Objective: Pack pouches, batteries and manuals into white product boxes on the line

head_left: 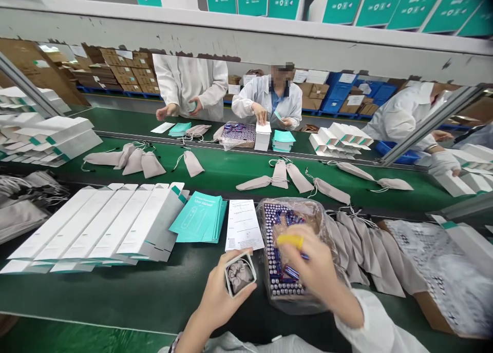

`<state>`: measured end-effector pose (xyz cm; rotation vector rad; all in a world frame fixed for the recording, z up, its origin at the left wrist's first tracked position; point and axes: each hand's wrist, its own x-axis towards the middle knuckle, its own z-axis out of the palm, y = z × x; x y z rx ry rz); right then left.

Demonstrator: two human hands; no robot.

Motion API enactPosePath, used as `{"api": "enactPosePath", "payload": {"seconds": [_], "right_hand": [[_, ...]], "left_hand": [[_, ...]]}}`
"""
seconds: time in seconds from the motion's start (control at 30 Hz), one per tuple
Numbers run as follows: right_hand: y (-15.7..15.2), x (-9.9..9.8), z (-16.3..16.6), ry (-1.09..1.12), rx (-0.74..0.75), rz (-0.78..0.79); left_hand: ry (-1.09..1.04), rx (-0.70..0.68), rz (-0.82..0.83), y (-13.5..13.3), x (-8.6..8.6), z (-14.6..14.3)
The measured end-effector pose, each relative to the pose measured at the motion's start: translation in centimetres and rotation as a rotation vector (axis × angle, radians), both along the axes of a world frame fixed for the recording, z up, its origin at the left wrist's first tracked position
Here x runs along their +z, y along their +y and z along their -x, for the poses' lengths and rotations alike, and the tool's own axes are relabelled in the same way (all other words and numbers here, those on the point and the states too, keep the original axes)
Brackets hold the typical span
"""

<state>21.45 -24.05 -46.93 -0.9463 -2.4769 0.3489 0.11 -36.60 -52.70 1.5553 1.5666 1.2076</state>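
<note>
My left hand is closed around a small white box, its open end facing me. Bunched inside the box is a grey drawstring pouch. My right hand, with a yellow cover on one finger, reaches over a plastic-wrapped tray of batteries. Its fingertips are blurred and partly hidden, so whether they grip a battery does not show. Some loose blue batteries lie on top of the upright rows. Just beyond the box are a printed white sheet and a stack of teal user manuals.
White boxes lie in a row at left. Grey pouches are piled right of the batteries, beside a carton. More pouches lie on the green belt. Co-workers stand across it. A shelf beam crosses overhead.
</note>
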Motion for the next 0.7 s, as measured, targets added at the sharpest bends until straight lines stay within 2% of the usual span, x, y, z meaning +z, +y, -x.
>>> {"api": "enactPosePath", "payload": {"seconds": [0.03,0.13,0.23,0.33,0.43,0.57,0.63,0.7], "right_hand": [[1.8,-1.1,-0.8,-0.121,-0.157,0.012],[6.5,-4.8,-2.0,-0.268,-0.342,0.034],[9.0,-7.7,-1.9,-0.316,-0.403,0.047],[9.8,-8.9,-1.6,-0.305,-0.418,0.052],[9.5,-7.9,-2.2,-0.222,-0.428,0.034],[5.9,-4.2,-2.5,-0.037,-0.444,0.006],[2.5,-2.3,-1.5,0.121,-0.329,0.047],[-1.0,-1.1,0.1,0.394,-0.054,0.145]], "left_hand": [[0.005,0.018,0.005,0.0,0.1,0.0],[0.013,0.024,-0.041,0.4,-0.2,-0.2],[0.018,-0.016,-0.063,0.8,-0.6,-0.5],[0.001,-0.014,-0.061,0.9,-1.0,-0.8],[-0.050,0.034,-0.040,1.0,-1.2,-1.0],[-0.111,0.068,-0.001,1.2,-1.3,-1.5],[-0.133,0.074,0.000,1.4,-1.2,-1.9],[-0.155,0.070,-0.015,1.6,-1.1,-2.2]]}}
